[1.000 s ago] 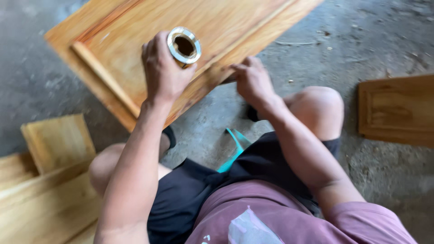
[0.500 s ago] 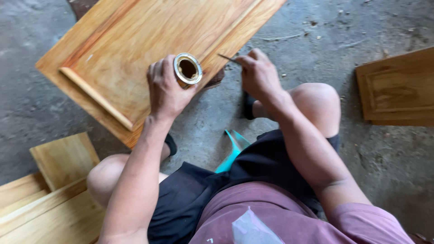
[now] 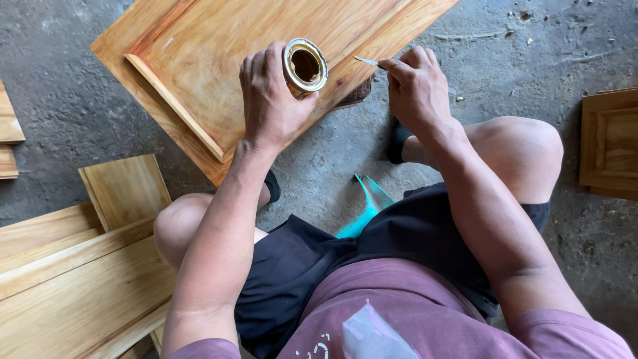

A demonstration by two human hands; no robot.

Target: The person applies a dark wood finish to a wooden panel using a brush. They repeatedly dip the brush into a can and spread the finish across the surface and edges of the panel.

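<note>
**Desk:** On the concrete floor, what is at the centre?

**Photographer:** A seated person's left hand [image 3: 269,100] is wrapped around a small round tin [image 3: 304,66], fingers curled about its side, the open mouth showing brown contents. It is held over the near edge of a wooden cabinet door panel [image 3: 219,46] lying flat on the concrete floor [image 3: 66,106].

**Desk:** And the other hand?

**Photographer:** The right hand [image 3: 415,86] pinches a thin metal blade [image 3: 367,62] between thumb and fingers, tip pointing toward the tin, just beside it but not touching.

**Desk:** Surroundings?

**Photographer:** Pale wooden boards [image 3: 73,279] are stacked by the left knee at the lower left corner of the view. Another wooden panel [image 3: 608,143] lies at the right edge, well apart. A turquoise object [image 3: 362,213] shows between the legs; what it is I cannot tell.
</note>
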